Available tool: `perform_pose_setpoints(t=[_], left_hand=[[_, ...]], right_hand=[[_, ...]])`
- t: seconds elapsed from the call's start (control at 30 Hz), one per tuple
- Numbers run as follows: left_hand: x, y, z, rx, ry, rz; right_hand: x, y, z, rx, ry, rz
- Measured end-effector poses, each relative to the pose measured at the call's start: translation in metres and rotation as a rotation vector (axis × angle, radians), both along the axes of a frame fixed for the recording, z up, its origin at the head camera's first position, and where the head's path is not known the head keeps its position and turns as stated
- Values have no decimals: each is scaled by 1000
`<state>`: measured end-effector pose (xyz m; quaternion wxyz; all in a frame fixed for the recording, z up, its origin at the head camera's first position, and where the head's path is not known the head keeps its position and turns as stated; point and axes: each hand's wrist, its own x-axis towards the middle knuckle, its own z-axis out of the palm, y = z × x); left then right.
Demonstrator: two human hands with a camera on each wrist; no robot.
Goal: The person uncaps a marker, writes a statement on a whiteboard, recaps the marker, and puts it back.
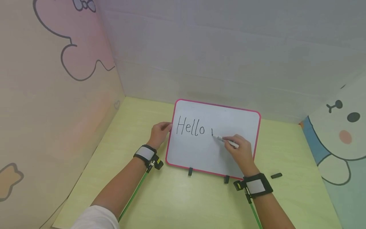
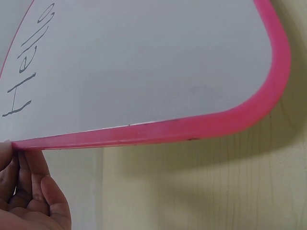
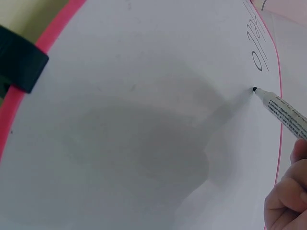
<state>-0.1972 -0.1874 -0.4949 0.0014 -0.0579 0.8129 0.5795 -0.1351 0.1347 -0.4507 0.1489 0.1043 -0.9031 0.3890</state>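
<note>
A whiteboard point(image 1: 197, 152) with a pink frame leans tilted on the table, "Hello" handwritten in black on its upper left. Just right of that word is a short dark stroke. My right hand point(image 1: 240, 151) grips a white marker point(image 1: 233, 144), its black tip point(image 3: 254, 89) at the board's surface by the stroke. At the board's left edge, my left hand point(image 1: 160, 133) pinches the pink frame point(image 2: 144, 134) between thumb and fingers. In the left wrist view the thumb lies on the front side and the other fingers are behind the rim.
Two black clips point(image 1: 190, 171) sit on the board's bottom edge. A black marker cap point(image 1: 276, 175) lies on the pale wooden table point(image 1: 171, 203) right of the board. Behind stands a grey-white wall point(image 1: 214, 63); walls with cartoon drawings point(image 1: 343, 133) flank both sides.
</note>
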Motion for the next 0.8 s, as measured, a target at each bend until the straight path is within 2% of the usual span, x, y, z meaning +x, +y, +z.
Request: perform_pose_setpoints(t=[0.5,0.8], left_hand=[[1,0,2,8,-7,4],[-1,0,0,-9,-6,0]], right_hand=[[0,-1,2,3,20,-4],[-3,-2,2,23,65,-52]])
